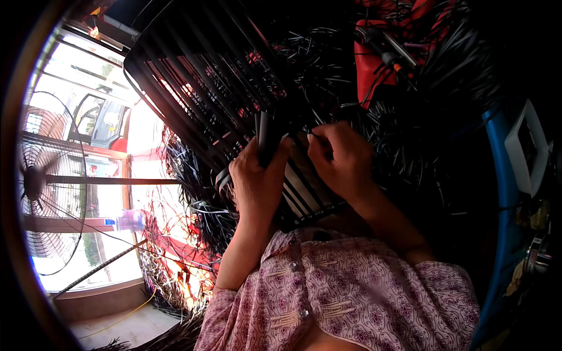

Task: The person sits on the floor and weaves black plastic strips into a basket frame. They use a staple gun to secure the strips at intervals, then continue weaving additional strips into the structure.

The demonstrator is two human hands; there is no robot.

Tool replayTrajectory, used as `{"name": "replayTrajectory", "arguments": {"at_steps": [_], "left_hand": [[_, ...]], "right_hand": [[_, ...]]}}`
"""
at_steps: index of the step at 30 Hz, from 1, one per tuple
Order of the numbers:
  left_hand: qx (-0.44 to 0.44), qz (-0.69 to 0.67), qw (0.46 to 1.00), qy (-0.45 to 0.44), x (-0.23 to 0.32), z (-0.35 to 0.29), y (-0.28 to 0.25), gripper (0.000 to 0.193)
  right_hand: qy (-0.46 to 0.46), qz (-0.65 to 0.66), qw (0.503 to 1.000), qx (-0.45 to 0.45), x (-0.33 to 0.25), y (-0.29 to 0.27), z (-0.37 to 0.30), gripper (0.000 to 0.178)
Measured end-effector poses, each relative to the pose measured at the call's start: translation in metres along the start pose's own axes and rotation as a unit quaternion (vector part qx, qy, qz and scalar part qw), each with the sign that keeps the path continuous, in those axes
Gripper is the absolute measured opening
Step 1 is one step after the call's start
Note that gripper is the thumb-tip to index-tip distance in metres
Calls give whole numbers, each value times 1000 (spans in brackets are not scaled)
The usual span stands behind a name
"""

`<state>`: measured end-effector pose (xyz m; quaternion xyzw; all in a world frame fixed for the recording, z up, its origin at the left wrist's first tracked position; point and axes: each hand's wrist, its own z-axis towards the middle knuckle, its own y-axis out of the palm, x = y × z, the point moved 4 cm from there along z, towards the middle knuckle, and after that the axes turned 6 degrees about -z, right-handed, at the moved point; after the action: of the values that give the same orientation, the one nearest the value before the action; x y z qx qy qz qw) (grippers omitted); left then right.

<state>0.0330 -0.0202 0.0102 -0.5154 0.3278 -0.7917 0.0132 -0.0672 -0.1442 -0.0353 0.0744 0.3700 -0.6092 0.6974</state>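
A black frame strung with long, flat black strips stretches from my lap toward the far left. My left hand is closed over its near part, with a dark flat strip sticking up between thumb and fingers. To the right of it, my right hand is curled into a pinch, thumb against forefinger. A thin dark piece seems to show at those fingertips, but it is too dark to make out. Below the hands, several strips run across a pale gap in the frame.
Loose black strips lie heaped left of the frame, with more to the right. A red plastic seat or stool holding tools stands at the far right. A standing fan is by the bright window at left. A blue edge curves along the right.
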Motion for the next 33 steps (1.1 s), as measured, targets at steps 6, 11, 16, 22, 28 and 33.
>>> {"name": "replayTrajectory", "arguments": {"at_steps": [6, 11, 16, 22, 28, 33], "left_hand": [[0, 31, 999, 6, 8, 5, 4, 37], [-7, 43, 999, -7, 12, 7, 4, 38], [-3, 73, 996, 47, 13, 10, 7, 38], [2, 67, 997, 34, 10, 11, 7, 33], [12, 52, 998, 31, 10, 14, 8, 30], [14, 58, 998, 30, 9, 15, 5, 29]], "right_hand": [[-51, 12, 998, 26, 2, 2, 0, 15], [-24, 55, 998, -7, 3, 3, -2, 17], [115, 148, 981, -46, 14, 5, -7, 18], [62, 129, 989, -38, 15, 8, -4, 19], [30, 132, 990, -30, 15, 8, -1, 18], [-1, 143, 989, -48, 15, 7, 7, 17]]}}
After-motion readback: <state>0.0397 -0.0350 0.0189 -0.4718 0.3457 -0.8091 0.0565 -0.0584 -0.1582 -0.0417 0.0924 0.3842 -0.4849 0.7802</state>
